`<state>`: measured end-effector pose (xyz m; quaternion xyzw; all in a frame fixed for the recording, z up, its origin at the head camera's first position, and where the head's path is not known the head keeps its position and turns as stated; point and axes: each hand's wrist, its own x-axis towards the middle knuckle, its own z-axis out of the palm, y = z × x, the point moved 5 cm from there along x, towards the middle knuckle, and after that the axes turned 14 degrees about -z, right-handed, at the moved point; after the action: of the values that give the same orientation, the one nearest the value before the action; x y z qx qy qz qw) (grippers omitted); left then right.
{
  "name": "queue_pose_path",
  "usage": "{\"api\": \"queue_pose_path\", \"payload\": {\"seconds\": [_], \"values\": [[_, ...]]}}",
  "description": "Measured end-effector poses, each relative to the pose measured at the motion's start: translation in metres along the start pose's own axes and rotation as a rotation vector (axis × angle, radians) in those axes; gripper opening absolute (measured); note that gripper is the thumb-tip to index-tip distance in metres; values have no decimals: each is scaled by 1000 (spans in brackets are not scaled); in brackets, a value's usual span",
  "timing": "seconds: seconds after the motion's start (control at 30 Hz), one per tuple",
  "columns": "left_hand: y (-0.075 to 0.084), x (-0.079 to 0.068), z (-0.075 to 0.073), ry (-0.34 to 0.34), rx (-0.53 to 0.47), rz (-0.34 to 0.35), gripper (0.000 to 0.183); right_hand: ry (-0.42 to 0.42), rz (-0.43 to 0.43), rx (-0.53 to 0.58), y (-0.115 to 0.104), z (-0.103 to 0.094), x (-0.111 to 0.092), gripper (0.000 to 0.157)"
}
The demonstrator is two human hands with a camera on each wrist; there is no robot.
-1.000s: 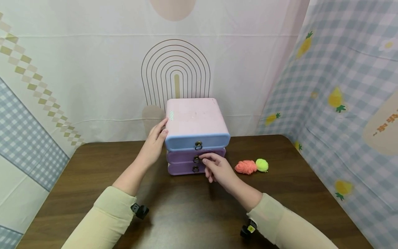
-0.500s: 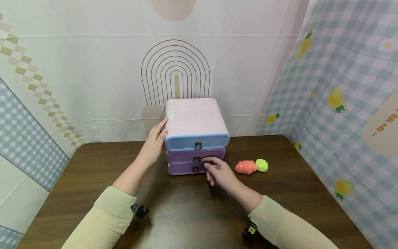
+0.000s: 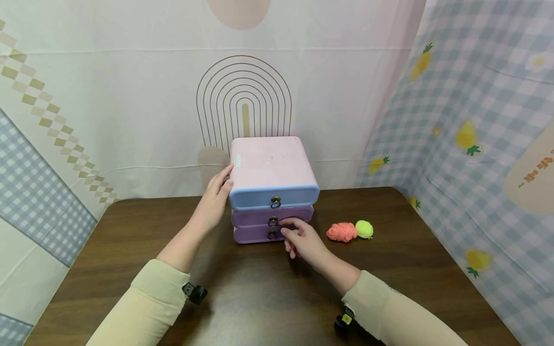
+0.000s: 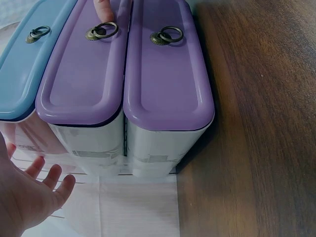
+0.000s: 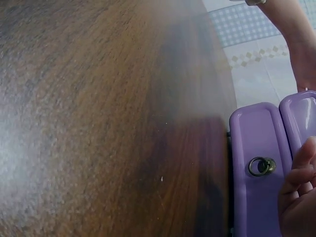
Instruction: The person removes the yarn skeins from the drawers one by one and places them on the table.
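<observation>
A small three-drawer cabinet with a pink top [image 3: 270,163] stands at the back of the table. Its top drawer [image 3: 253,198] is blue, while the middle drawer [image 3: 251,218] and bottom drawer [image 3: 252,235] are purple. Each front carries a bronze ring pull. My left hand [image 3: 213,199] rests on the cabinet's left side, fingers spread. At the middle drawer's ring pull [image 4: 102,31] is the index fingertip of my right hand [image 3: 308,241], right beside the ring. The thumb sits lower, apart from the index finger, and the other fingers curl loosely beneath.
Right of the cabinet lie a coral yarn bundle [image 3: 342,232] and a smaller yellow-green yarn ball [image 3: 364,229], side by side on the brown wooden table [image 3: 242,298]. A patterned cloth [image 3: 164,96] hangs close behind the table, and a checked one [image 3: 454,96] at the right.
My right hand drew slightly back from the middle ring pull, then came a little toward it again. The left hand and the drawers stay in place.
</observation>
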<state>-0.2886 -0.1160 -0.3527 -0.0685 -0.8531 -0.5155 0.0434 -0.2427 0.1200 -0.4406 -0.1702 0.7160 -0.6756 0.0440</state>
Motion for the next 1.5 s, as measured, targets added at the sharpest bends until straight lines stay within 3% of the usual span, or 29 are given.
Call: {"api": "queue_pose_path", "payload": {"seconds": [0.23,0.97,1.5], "values": [[0,0,0,2,-4,8,47,-46,47,31,2,5,0,34],[-4,2,1,7,4,-1,49,-86,30,90,11,25,7,36],[-2,2,1,18,0,15,48,-105,65,82,-1,26,7,35]]}}
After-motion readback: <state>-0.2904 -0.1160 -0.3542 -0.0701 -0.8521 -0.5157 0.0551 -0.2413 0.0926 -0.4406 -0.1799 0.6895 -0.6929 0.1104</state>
